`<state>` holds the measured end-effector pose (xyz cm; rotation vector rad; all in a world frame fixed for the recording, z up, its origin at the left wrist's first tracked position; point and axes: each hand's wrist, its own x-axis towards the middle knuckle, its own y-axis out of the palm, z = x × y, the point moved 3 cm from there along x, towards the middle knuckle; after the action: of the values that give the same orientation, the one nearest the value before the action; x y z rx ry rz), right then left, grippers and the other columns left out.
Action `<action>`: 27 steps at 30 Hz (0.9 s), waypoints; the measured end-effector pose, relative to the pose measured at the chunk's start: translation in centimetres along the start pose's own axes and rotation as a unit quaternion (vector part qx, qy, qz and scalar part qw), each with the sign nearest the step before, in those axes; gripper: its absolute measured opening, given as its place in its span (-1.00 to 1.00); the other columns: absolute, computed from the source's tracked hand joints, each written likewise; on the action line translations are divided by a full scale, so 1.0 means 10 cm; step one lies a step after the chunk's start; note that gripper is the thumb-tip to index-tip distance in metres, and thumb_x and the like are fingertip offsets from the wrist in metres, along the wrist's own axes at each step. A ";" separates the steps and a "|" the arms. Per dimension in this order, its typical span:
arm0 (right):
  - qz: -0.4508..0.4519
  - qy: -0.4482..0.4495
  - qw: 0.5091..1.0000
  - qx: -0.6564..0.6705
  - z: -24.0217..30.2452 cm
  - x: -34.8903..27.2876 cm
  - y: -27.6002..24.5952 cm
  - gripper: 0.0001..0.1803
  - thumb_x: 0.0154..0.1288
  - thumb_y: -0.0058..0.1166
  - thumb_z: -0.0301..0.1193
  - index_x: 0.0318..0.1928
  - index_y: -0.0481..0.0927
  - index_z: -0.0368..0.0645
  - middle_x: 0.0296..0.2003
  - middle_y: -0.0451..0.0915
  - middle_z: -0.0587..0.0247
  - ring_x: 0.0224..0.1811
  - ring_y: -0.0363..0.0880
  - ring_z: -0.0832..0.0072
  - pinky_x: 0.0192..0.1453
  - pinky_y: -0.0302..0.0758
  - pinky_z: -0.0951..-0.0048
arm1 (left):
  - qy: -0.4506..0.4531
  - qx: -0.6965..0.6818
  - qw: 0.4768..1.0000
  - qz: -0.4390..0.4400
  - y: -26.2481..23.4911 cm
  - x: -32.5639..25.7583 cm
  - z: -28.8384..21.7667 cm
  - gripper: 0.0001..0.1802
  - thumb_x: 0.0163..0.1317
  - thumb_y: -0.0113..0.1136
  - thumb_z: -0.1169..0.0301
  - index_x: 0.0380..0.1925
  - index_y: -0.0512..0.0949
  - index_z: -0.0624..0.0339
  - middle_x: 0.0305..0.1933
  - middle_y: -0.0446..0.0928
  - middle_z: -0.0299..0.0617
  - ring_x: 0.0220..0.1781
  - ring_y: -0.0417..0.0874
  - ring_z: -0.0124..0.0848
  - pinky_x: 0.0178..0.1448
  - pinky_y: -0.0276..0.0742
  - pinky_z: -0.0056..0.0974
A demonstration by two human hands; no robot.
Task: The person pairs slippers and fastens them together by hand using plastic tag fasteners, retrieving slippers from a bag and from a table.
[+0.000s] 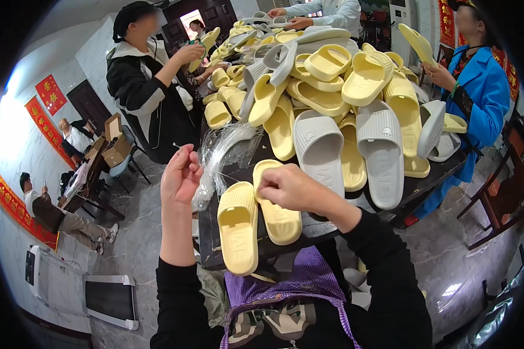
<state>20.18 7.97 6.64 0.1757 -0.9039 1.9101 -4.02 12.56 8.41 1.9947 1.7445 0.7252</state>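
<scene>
Two yellow slide slippers lie side by side at the near table edge: a left yellow slipper [239,235] and a right yellow slipper [283,224]. My right hand [288,187] is closed over the strap of the right slipper; whatever its fingertips pinch is hidden. Raised left of the pair, my left hand [182,174] pinches a small thin white piece [176,145] between thumb and fingers. Beyond the slippers, between my hands, a bundle of clear thin plastic strands [218,160] lies on a crumpled clear bag.
A heap of yellow and grey slippers [326,87] covers the dark table [215,256]. People stand around it, a person in black [148,87] and a person in blue [486,104] each holding a yellow slipper. A wooden chair [495,192] stands at right, a treadmill [110,299] at left.
</scene>
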 end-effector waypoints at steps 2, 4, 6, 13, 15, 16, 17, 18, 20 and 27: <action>-0.004 0.012 1.000 -0.003 -0.03 -0.13 -0.09 -0.85 0.05 0.03 -0.46 -0.46 0.53 -0.33 -0.65 0.53 0.16 -0.63 0.50 0.51 -0.52 0.39 0.51 | 0.016 0.004 1.000 -0.005 -0.05 -0.09 -0.03 -0.85 0.25 0.02 0.38 -0.28 0.47 0.22 -0.52 0.46 -0.27 -0.57 0.37 -0.52 -0.50 0.27 -0.43; -0.012 0.041 0.999 -0.009 -0.04 -0.29 -0.19 -0.87 0.05 0.05 -0.47 -0.45 0.53 -0.33 -0.64 0.53 0.16 -0.60 0.51 0.51 -0.49 0.39 0.50 | 0.023 0.005 1.000 0.000 -0.08 -0.18 -0.04 -0.85 0.25 0.02 0.38 -0.28 0.46 0.22 -0.52 0.46 -0.27 -0.57 0.38 -0.51 -0.50 0.27 -0.42; -0.023 0.047 0.999 -0.010 -0.06 -0.42 -0.26 -0.87 0.05 0.06 -0.48 -0.45 0.53 -0.33 -0.64 0.53 0.16 -0.60 0.51 0.51 -0.49 0.39 0.51 | 0.038 0.006 0.999 0.008 -0.13 -0.25 -0.05 -0.85 0.25 0.01 0.38 -0.27 0.46 0.22 -0.51 0.46 -0.26 -0.55 0.41 -0.49 -0.48 0.32 -0.40; -0.045 0.077 0.996 -0.008 -0.08 -0.72 -0.35 -0.92 0.03 0.06 -0.54 -0.45 0.52 -0.32 -0.64 0.53 0.18 -0.60 0.49 0.51 -0.47 0.39 0.53 | 0.092 0.019 0.995 -0.022 -0.16 -0.48 -0.01 -0.85 0.27 -0.03 0.39 -0.27 0.46 0.22 -0.50 0.47 -0.22 -0.49 0.49 -0.43 -0.37 0.47 -0.29; -0.046 0.078 0.996 -0.020 -0.09 -0.79 -0.32 -0.94 0.04 0.04 -0.57 -0.44 0.52 -0.32 -0.63 0.53 0.18 -0.59 0.48 0.52 -0.46 0.39 0.53 | 0.090 0.014 0.995 -0.032 -0.19 -0.59 0.02 -0.84 0.28 -0.05 0.39 -0.26 0.45 0.21 -0.51 0.46 -0.21 -0.45 0.52 -0.40 -0.33 0.51 -0.25; -0.047 0.077 0.996 -0.027 -0.09 -0.80 -0.31 -0.95 0.04 0.04 -0.58 -0.43 0.51 -0.32 -0.62 0.52 0.19 -0.59 0.48 0.52 -0.46 0.39 0.54 | 0.093 0.012 0.995 -0.032 -0.16 -0.66 0.05 -0.84 0.28 -0.05 0.39 -0.26 0.45 0.21 -0.51 0.46 -0.21 -0.45 0.52 -0.40 -0.33 0.51 -0.25; -0.045 0.075 0.996 -0.028 -0.07 -0.82 -0.28 -0.95 0.04 0.04 -0.58 -0.43 0.51 -0.32 -0.62 0.52 0.19 -0.59 0.48 0.52 -0.46 0.39 0.54 | 0.097 0.005 0.994 -0.042 -0.11 -0.75 0.08 -0.84 0.28 -0.06 0.38 -0.25 0.45 0.21 -0.53 0.42 -0.24 -0.48 0.48 -0.42 -0.35 0.47 -0.28; -0.059 0.071 0.995 -0.032 -0.07 -0.81 -0.27 -0.95 0.03 0.04 -0.58 -0.43 0.51 -0.31 -0.59 0.52 0.14 -0.55 0.50 0.43 -0.43 0.40 0.49 | 0.101 -0.004 0.993 -0.053 -0.07 -0.82 0.10 -0.83 0.29 -0.07 0.37 -0.24 0.45 0.20 -0.55 0.39 -0.26 -0.51 0.44 -0.44 -0.37 0.44 -0.31; -0.085 0.066 0.994 -0.036 -0.06 -0.79 -0.25 -0.95 0.02 0.04 -0.58 -0.43 0.51 -0.28 -0.52 0.52 0.05 -0.48 0.52 0.25 -0.39 0.42 0.40 | 0.104 -0.014 0.992 -0.070 -0.06 -0.90 0.13 -0.83 0.30 -0.08 0.36 -0.23 0.45 0.19 -0.57 0.36 -0.29 -0.54 0.41 -0.45 -0.39 0.40 -0.34; -0.192 -0.120 0.958 -0.175 -0.10 -0.51 0.02 -0.80 -0.13 0.10 -0.74 -0.42 0.51 -0.24 -0.33 0.44 0.13 -0.27 0.48 0.24 -0.26 0.45 0.45 | -0.032 -0.082 0.996 0.027 -0.17 -1.17 0.45 -0.83 0.29 -0.13 0.43 -0.24 0.42 0.29 -0.61 0.27 -0.28 -0.78 0.09 -0.62 -0.72 0.01 -0.51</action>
<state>22.89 4.91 3.39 0.3479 -1.2544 1.3643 -3.64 1.40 2.41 1.9377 1.5480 0.7882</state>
